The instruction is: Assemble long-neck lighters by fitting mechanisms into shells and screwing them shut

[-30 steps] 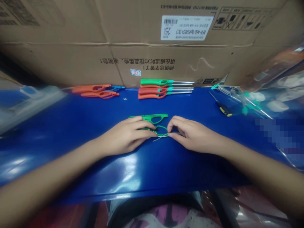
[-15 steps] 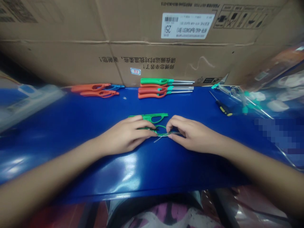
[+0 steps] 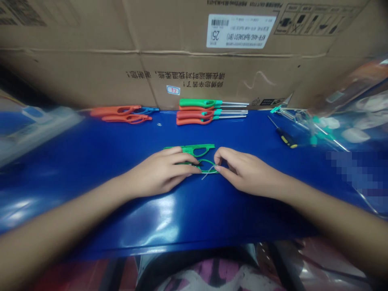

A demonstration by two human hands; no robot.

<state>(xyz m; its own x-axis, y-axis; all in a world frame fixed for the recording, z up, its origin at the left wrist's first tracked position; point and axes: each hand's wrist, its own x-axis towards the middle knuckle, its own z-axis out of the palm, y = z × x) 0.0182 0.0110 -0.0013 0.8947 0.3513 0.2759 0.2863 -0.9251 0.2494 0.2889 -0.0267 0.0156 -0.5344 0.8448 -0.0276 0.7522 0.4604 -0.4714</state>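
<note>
My left hand [image 3: 169, 170] is closed over a green lighter casing half [image 3: 209, 161], holding it down on the blue table. Much of that half is hidden under the fingers. In a pinch between thumb and forefinger, my right hand [image 3: 242, 167] has a thin, pale, flexible tube or wire [image 3: 206, 175]. It slants down to the left across the trigger loop of the casing half. Just beyond lies a second green casing half [image 3: 198, 151], partly behind my left fingers.
Assembled long-neck lighters [image 3: 194, 117] lie stacked by the cardboard box [image 3: 106, 76]. Orange casings [image 3: 121, 111] lie to their left. At the right are a black and yellow screwdriver [image 3: 286, 138] and a heap of metal tubes with teal ends [image 3: 315, 125].
My right fingertips have shifted slightly, and the pale tube or wire now slants more steeply across the loop. A longer thin piece seen under my right hand no longer shows. My left hand stays put.
</note>
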